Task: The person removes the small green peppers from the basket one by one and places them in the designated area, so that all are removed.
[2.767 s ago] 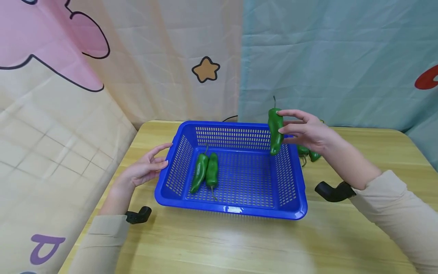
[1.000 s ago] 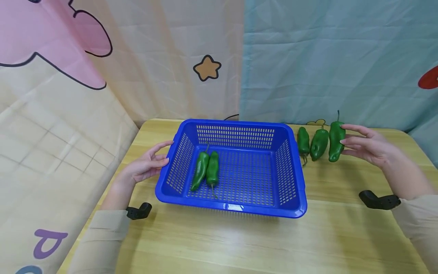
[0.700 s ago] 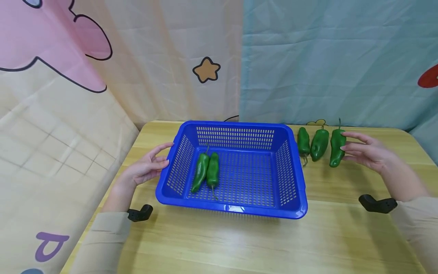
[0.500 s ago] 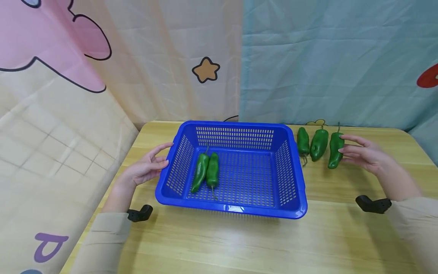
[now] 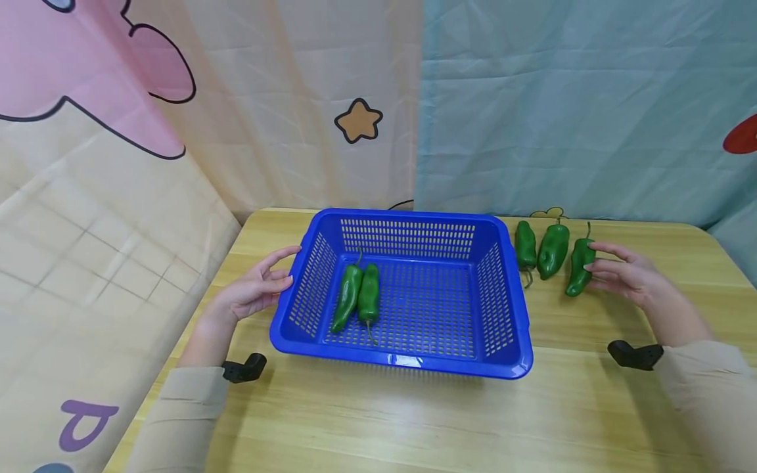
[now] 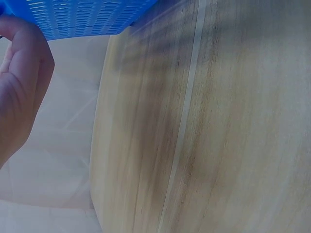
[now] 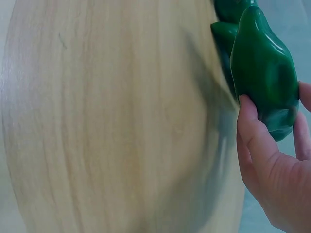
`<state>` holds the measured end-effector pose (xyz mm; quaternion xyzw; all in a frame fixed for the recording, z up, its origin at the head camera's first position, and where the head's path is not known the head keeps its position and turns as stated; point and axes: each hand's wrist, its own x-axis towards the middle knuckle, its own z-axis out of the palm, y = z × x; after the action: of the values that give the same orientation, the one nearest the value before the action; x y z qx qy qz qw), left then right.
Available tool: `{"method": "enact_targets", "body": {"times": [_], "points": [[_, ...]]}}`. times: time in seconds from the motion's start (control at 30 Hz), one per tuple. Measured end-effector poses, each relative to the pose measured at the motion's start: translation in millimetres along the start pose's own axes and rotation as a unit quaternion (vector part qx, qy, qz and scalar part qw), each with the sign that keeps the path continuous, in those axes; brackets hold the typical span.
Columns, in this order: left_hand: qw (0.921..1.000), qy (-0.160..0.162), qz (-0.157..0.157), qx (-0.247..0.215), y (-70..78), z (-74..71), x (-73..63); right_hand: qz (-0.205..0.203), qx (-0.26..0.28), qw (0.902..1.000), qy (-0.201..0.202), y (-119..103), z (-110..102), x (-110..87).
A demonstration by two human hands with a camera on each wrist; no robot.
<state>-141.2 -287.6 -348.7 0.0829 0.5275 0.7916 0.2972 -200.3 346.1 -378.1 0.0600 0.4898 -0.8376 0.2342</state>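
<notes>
My right hand pinches a long green pepper between thumb and fingers, low over the table's right side. Close up in the right wrist view, the pepper points its narrow tip away from the palm, and a shadow falls on the wood beside it. Just left of it lie two more green peppers, a plump one and a slimmer one. With thumb and fingers, my left hand grips the left rim of a blue perforated basket. Inside that basket, two green peppers lie side by side toward the left.
Everything stands on a light wooden table. A printed curtain hangs directly behind its back edge, and another patterned cloth runs along the left. The basket's right wall sits close to the slimmer loose pepper.
The right hand has carried its pepper from over the basket's right end out to the right, beside the two loose peppers, and lowered it. The left hand has stayed on the rim.
</notes>
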Motion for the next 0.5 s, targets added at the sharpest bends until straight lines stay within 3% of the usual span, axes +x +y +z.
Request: {"method": "enact_targets", "body": {"times": [0.5], "points": [[0.9992,-0.022,0.006,-0.032,-2.9,-2.5,1.1,-0.023,0.002,0.9995,0.020,6.3,-9.9,4.4]]}}
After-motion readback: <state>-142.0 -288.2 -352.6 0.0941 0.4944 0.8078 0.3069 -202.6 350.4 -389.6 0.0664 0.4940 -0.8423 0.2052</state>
